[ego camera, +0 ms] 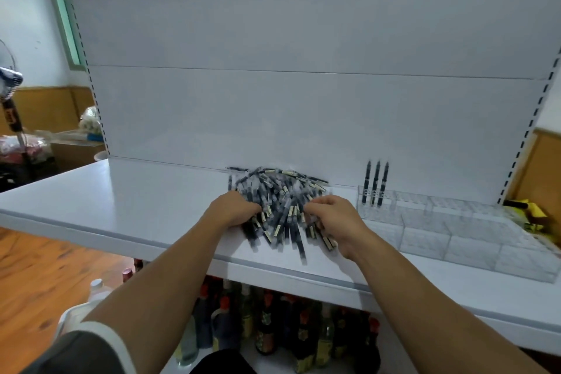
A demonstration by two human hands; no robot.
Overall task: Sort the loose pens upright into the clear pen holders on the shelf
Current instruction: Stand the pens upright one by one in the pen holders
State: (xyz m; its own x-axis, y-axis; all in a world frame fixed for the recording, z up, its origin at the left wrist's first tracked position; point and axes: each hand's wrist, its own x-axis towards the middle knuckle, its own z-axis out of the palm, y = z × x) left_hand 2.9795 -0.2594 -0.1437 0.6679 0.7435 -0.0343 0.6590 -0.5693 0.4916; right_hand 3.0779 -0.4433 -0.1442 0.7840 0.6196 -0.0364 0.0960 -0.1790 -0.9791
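**Two hands at a pile of pens (276, 191) on a white shelf (136, 200).**
The left hand (235, 209) digs in at the pile's 8 o'clock and the right hand (334, 218) at its 4 o'clock, each with fingers curled round pens. Clear holders (455, 231) stand just beside the pile at 3 o'clock, with three upright pens (376, 185) in their 10 o'clock corner. The pens' pale labels are too blurred to read, as are those on the bottles (267, 328) below, at 6 o'clock.
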